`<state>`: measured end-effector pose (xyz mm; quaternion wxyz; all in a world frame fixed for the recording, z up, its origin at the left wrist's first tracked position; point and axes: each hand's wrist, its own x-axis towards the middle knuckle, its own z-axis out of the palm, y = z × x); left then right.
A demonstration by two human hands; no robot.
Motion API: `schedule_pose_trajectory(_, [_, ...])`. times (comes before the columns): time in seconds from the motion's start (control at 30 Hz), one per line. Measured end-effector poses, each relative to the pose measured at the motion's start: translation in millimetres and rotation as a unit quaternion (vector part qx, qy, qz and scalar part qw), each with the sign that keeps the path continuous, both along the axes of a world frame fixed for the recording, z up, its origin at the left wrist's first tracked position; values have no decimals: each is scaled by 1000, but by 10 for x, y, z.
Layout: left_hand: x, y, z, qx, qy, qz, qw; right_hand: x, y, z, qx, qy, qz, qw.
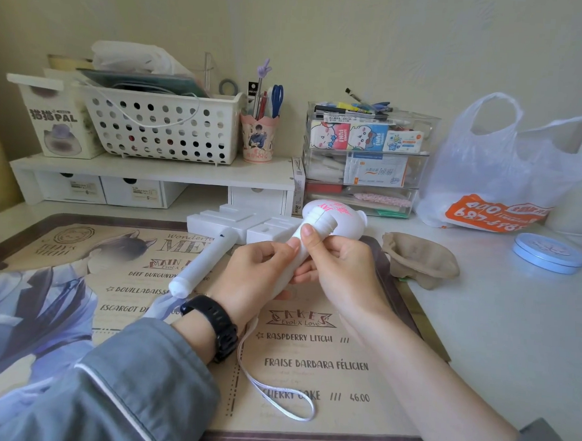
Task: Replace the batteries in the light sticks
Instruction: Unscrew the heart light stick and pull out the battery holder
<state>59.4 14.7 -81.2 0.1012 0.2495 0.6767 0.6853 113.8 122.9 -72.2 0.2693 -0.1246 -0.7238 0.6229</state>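
Observation:
Above the printed desk mat (pixel 309 363) I hold a white light stick (pixel 330 219) with a round head bearing pink lettering, its head pointing away from me. My left hand (pixel 253 275) grips the lower handle. My right hand (pixel 341 266) grips the handle just below the ribbed neck, thumb lying on top. A white wrist strap (pixel 274 391) hangs from the handle's bottom and lies looped on the mat. A second white stick-shaped part (pixel 203 263) lies on the mat to the left of my hands. No batteries are visible.
White plastic stands (pixel 235 224) sit behind my hands. A crumpled brown paper cup (pixel 419 260) and a blue round tin (pixel 547 252) lie to the right, with a plastic bag (pixel 508 171) behind them. A shelf with a white basket (pixel 163 126), a pen cup and clear drawers lines the wall.

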Motion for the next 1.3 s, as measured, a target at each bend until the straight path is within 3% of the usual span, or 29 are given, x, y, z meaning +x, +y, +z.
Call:
schedule_pose_trajectory(0.4, [-103, -58, -15, 20, -134, -39, 990, -18, 45, -30, -7, 7, 43, 999])
schedule_pose_trajectory(0.53, [-97, -49, -24, 28, -137, -47, 989, -29, 52, -40, -14, 9, 45, 999])
schedule_pose_trajectory(0.67, [-77, -21, -16, 64, -127, -119, 983, -49, 119, -18, -13, 15, -1, 1000])
schedule_pose_trajectory(0.77, [-31, -21, -13, 40, -128, -150, 980, -44, 202, 2, 2, 16, -33, 999])
schedule_pose_trajectory(0.97, [2, -22, -15, 30, -94, -124, 987, -81, 182, -47, -26, -9, 57, 998])
schedule_pose_trajectory(1.3, [100, -68, 50, 5, -86, -94, 992, -52, 76, -18, -15, 8, 34, 999])
